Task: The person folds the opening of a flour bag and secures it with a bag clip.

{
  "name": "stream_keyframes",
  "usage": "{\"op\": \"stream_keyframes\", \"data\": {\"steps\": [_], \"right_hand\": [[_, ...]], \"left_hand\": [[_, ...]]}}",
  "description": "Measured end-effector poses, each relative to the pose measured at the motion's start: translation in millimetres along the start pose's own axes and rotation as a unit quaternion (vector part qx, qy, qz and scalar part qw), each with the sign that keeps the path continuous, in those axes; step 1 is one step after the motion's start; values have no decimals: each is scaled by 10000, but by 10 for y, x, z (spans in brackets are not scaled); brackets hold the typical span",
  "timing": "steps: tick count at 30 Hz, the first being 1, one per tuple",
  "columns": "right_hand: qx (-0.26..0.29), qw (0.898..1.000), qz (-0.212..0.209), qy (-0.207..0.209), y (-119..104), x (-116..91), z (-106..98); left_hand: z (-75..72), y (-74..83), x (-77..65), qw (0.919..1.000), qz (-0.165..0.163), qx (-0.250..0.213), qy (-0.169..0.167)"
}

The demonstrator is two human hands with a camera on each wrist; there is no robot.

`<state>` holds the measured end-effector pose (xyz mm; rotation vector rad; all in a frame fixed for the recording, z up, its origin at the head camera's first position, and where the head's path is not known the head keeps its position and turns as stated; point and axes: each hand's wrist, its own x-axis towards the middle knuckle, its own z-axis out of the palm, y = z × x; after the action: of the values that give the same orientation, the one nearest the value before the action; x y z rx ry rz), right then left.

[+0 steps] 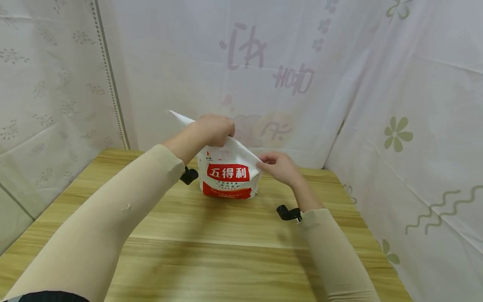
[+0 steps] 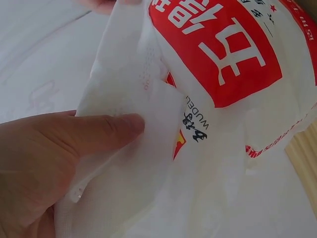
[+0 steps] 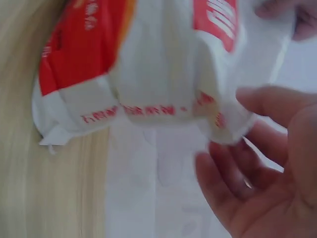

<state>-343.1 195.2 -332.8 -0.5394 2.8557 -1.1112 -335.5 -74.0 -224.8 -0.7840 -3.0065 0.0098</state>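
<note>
A white flour bag [image 1: 226, 184] with red label panels and white lettering stands upright at the back of the table. My left hand [image 1: 216, 130] grips its top edge, the thumb lying across a folded flap of white plastic in the left wrist view. Beyond that hand, a pointed corner of the bag sticks up to the left. At the right end of the top edge, my right hand [image 1: 281, 167] pinches the bag's corner between thumb and fingers. The right wrist view is blurred, with that thumb [image 3: 255, 99] on the bag's side and several fingers curled below.
The wooden table [image 1: 181, 260] runs back to a pale patterned cloth [image 1: 181, 63] hanging behind it. More cloth hangs along the left and right sides. A black camera mount sits at each wrist, the left one [image 1: 189, 175] close beside the bag.
</note>
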Motion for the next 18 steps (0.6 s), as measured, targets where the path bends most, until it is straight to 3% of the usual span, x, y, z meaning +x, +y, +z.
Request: {"op": "stream_keyframes", "data": {"steps": [4, 10, 18], "right_hand": [[-153, 9997, 109, -161, 79, -4, -79], [-444, 9983, 276, 269, 47, -4, -36], [-629, 9961, 147, 605, 15, -19, 39]], "left_hand": [[-15, 13, 8, 10000, 22, -28, -48], [-60, 18, 18, 9999, 65, -16, -96], [-54, 8, 13, 9999, 8, 16, -153]]}}
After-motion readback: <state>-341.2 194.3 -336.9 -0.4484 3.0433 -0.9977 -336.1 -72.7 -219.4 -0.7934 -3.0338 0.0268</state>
